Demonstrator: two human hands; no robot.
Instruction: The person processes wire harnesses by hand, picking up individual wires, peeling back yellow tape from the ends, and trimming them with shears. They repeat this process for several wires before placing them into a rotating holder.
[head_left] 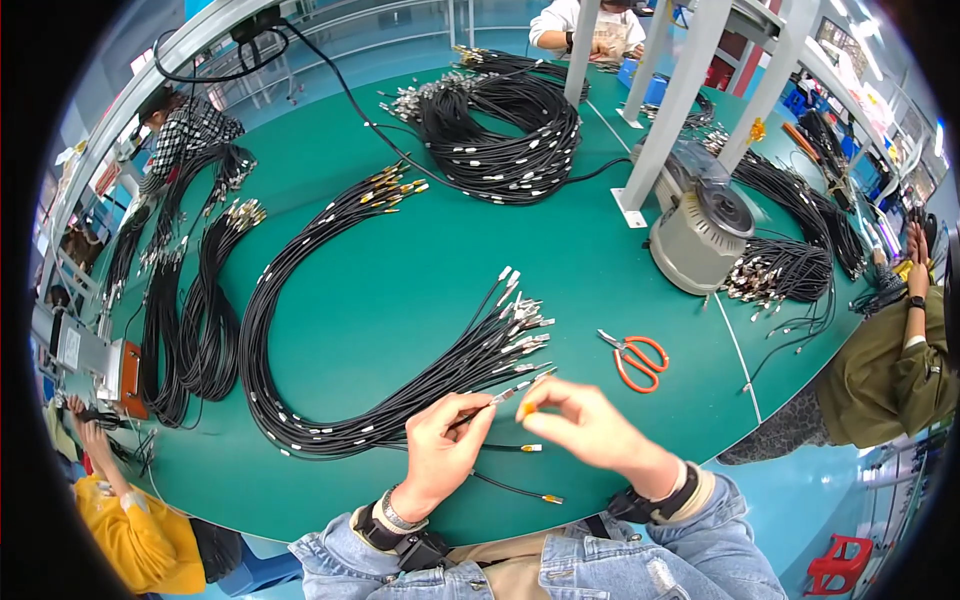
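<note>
My left hand (445, 437) pinches a thin black cable near its end, where a light-coloured connector (503, 396) sticks out. Close beside that end, my right hand (590, 428) pinches a small orange piece (529, 408) between thumb and fingertips; its exact kind is too small to tell. Beyond my hands a bundle of black cables (258, 330) curves in a U, its silver connector ends (525, 318) fanned out toward the right. Two cable ends with yellow tips (530, 448) lie just below my hands. Orange-handled scissors (652, 383) rest on the table to the right.
The green table (600, 280) carries a large coil of black cables (500, 140) at the back and hanging bundles (205, 320) at left. A grey machine (697, 240) stands beside white metal posts (668, 130). Co-workers sit around; a red stool (840, 565) is at lower right.
</note>
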